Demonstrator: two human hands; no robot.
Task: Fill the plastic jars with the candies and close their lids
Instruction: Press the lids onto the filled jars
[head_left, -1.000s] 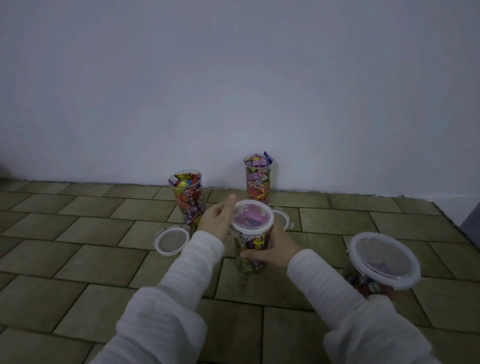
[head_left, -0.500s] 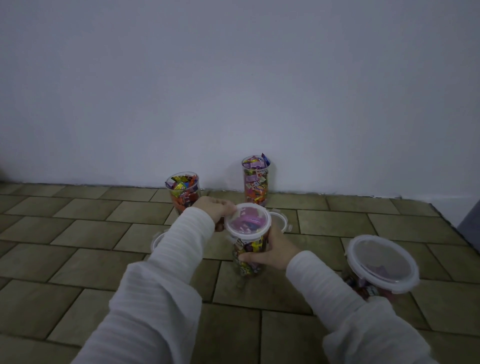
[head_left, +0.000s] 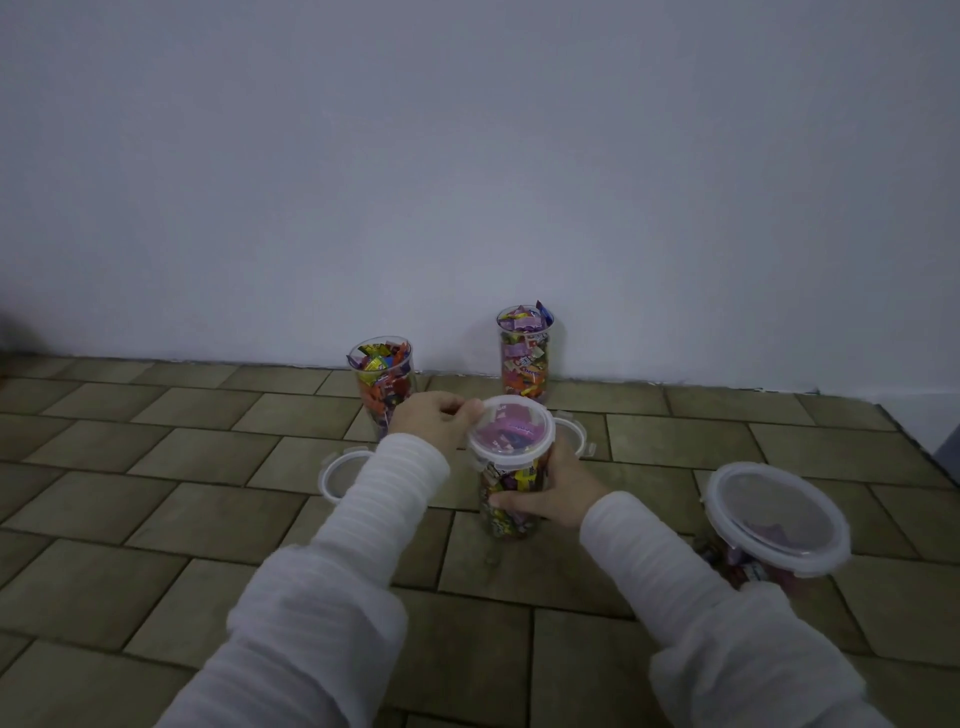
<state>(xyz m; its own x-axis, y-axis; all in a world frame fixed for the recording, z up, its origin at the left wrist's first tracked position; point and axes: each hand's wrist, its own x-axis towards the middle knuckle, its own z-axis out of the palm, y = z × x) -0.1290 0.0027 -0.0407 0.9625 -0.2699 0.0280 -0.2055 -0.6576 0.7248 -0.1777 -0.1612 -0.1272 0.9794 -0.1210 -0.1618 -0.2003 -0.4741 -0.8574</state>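
the jar you are working on (head_left: 511, 493) stands upright on the tiled floor (head_left: 156, 499) in front of you, packed with wrapped candies and already capped by its clear lid (head_left: 511, 431). your right hand (head_left: 550, 496) wraps the lower half of the wall, fingers curled round the near side, which is the right place to steady it: a thin, smooth plastic cylinder will likely flex and slide if you squeeze high up, and filled this full it should feel fairly weighty for its size and top-heavy because it is tall and narrow. your left hand (head_left: 434, 418) is at the lid's left edge with its fingers curled in, seemingly pinching or pressing a latch tab there, though the exact contact is too small to tell. work the tabs at the rim, not the lid's soft centre, and press down against your right hand's hold so the jar does not tip. two more filled jars stand open near the wall, a left one (head_left: 382, 384) and a right one (head_left: 524, 351), and their loose lids lie on the floor, one (head_left: 337, 475) under your left sleeve and one (head_left: 576, 431) behind the jar in hand. a wider lidded container (head_left: 776, 514) sits by your right sleeve.
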